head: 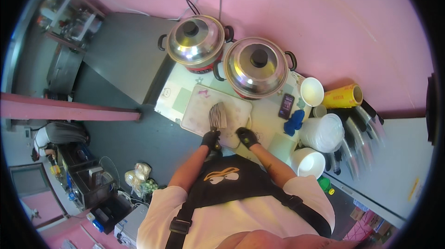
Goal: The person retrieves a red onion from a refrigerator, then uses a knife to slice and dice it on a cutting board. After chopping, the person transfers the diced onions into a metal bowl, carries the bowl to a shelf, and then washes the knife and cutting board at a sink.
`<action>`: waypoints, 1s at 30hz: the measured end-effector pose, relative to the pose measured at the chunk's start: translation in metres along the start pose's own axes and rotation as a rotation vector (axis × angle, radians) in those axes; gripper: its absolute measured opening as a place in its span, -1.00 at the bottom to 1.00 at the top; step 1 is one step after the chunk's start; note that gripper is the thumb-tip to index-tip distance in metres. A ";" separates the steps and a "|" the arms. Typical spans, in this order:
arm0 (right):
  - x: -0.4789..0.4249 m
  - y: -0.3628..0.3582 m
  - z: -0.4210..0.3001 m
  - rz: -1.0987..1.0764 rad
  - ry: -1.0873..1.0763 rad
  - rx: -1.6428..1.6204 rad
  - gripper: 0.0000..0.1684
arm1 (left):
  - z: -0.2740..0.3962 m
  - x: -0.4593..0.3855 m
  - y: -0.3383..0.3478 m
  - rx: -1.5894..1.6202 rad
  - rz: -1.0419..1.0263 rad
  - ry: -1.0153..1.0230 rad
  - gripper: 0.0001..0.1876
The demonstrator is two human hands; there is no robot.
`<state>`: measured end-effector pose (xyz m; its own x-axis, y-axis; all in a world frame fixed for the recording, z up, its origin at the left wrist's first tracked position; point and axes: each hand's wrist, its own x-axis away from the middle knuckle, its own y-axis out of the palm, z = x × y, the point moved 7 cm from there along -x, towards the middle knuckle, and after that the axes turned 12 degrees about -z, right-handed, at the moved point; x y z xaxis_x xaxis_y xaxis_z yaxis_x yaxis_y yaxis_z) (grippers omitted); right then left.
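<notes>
A white cutting board (194, 110) with worn, stained patches and a pink mark lies on the patterned tablecloth before me. My left hand (211, 140), in a black glove, grips the handle of a slotted metal utensil (215, 115) whose head is over the board. Beside that head is a flat, pale brownish piece (221, 115); whether it is part of the tool or separate, I cannot tell. My right hand (247, 137), also black-gloved, rests at the board's near right corner with its fingers curled; nothing held in it can be made out.
Two lidded metal pots (196, 40) (256, 68) stand at the back by the pink wall. To the right are a phone (285, 106), a blue cloth (293, 122), white tubs (312, 91), stacked clear plastic bowls (321, 133) and a yellow roll (342, 96). A person (45, 141) is far left.
</notes>
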<state>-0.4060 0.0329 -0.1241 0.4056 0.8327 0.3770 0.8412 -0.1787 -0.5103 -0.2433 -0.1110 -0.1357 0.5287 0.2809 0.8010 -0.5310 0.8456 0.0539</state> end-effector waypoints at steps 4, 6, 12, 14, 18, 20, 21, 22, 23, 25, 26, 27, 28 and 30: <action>-0.006 -0.040 0.049 0.081 0.312 0.007 -0.72 | -0.019 0.021 -0.032 0.180 0.137 0.161 -0.68; -0.018 -0.044 0.044 0.060 0.417 0.061 -0.67 | -0.024 0.046 -0.051 0.217 0.241 0.137 -0.69; -0.010 -0.024 0.059 0.058 0.514 0.067 -0.44 | -0.121 0.135 -0.144 0.365 0.502 0.106 -0.65; -0.019 -0.019 0.060 0.116 0.506 0.224 -0.44 | -0.160 0.164 -0.170 0.442 0.613 0.087 -0.63; -0.026 -0.006 0.151 0.148 0.602 -0.113 -0.64 | -0.241 0.215 -0.198 0.710 0.774 0.099 -0.62; -0.018 0.001 0.106 0.083 0.501 -0.522 -0.81 | -0.302 0.236 -0.219 0.837 0.947 0.150 -0.61; -0.011 0.002 0.064 0.015 0.501 -0.620 -0.75 | -0.317 0.247 -0.229 0.910 0.957 0.143 -0.61; -0.005 0.001 0.057 0.024 0.389 -0.754 -0.73 | -0.326 0.257 -0.235 0.977 0.955 0.128 -0.62; -0.001 -0.003 0.067 -0.041 0.425 -0.806 -0.64 | -0.333 0.266 -0.243 1.040 0.946 0.116 -0.62; 0.002 0.016 0.018 -0.090 0.240 -1.091 -0.45 | -0.381 0.283 -0.271 1.135 0.987 0.131 -0.63; 0.010 0.018 -0.006 -0.037 0.209 -1.158 -0.45 | -0.392 0.289 -0.293 1.181 0.976 0.147 -0.63; 0.012 0.019 -0.025 -0.025 0.195 -1.152 -0.44 | -0.400 0.299 -0.309 1.242 0.960 0.151 -0.63; 0.013 0.022 -0.043 -0.078 0.241 -1.018 -0.48 | -0.409 0.310 -0.319 1.306 0.949 0.155 -0.62; 0.014 0.041 -0.106 -0.207 0.074 -0.916 -0.41 | -0.431 0.330 -0.362 1.319 0.982 0.194 -0.59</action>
<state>-0.3277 -0.0183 -0.0584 0.2120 0.8641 0.4564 0.8401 -0.3998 0.3666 0.4086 -0.1288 -0.1479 -0.3110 0.5750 0.7567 -0.7973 -0.5912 0.1216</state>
